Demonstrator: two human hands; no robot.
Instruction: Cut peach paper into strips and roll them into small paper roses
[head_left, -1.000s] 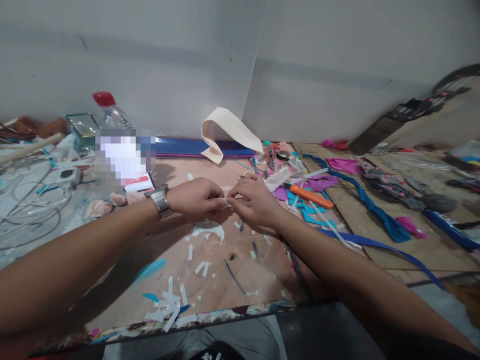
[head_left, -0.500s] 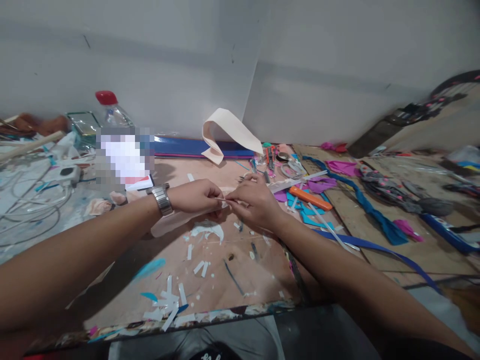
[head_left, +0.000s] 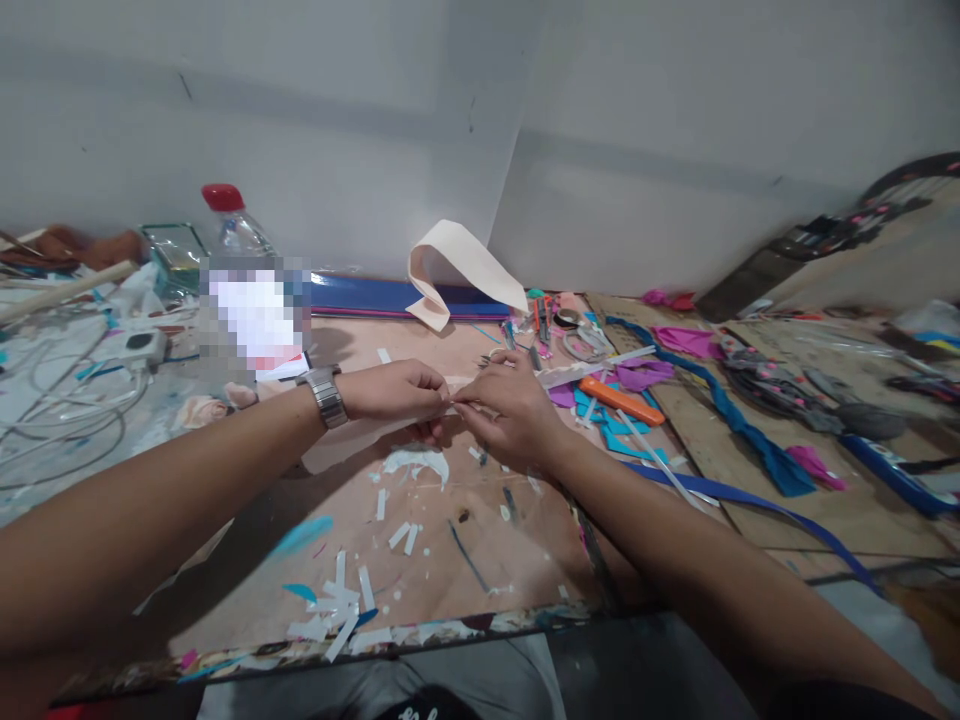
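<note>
My left hand (head_left: 394, 390), with a metal watch on its wrist, and my right hand (head_left: 510, 410) meet at the middle of the work board. Both are closed in a pinch on a pale peach paper piece (head_left: 352, 440) that lies flat under my left hand and trails toward the left. A thin white strip (head_left: 592, 366) runs from my right fingers out to the right. The pinched spot between the fingertips is too small to read clearly.
An orange cutter (head_left: 622, 400) lies right of my hand among blue and purple paper scraps. A curled peach strip (head_left: 457, 262) stands at the back wall. A red-capped bottle (head_left: 229, 225) and cables are at left. White offcuts (head_left: 337, 610) litter the front edge.
The peach paper has come out flat under my left hand, and the white strip now stretches out to the right of my right hand. Both hands stayed pinched together.
</note>
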